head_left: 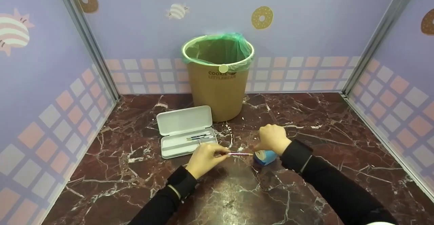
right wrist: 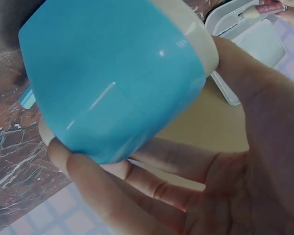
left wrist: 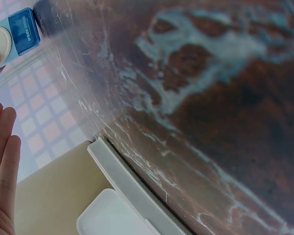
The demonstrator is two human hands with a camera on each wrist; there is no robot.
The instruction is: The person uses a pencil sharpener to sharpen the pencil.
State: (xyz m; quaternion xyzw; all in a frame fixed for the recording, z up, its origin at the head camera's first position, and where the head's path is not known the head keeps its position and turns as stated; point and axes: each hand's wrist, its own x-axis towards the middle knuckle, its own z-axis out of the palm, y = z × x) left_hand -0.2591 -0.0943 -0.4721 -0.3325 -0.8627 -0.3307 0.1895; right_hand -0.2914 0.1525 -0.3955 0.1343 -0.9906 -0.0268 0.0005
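My left hand (head_left: 206, 157) pinches a pink pencil (head_left: 240, 154) near one end, its bare wooden tip pointing right at the sharpener. A light blue pencil sharpener (head_left: 268, 156) with a cream face is gripped by my right hand (head_left: 272, 138). In the right wrist view its blue body (right wrist: 112, 78) fills the upper middle, between thumb and fingers. The sharpener's round hole and dark blue front (left wrist: 24, 32) face the left hand in the left wrist view. There the pencil is out of sight, and the left fingers (left wrist: 4, 156) show at the edge.
A white pencil case (head_left: 184, 120) lies with its lid up, several pencils (head_left: 200, 136) inside. Behind it stands a tan bin (head_left: 218, 96) with a green liner. Patterned panels (head_left: 142, 24) enclose the dark red marbled table (head_left: 230, 198) at the back and sides.
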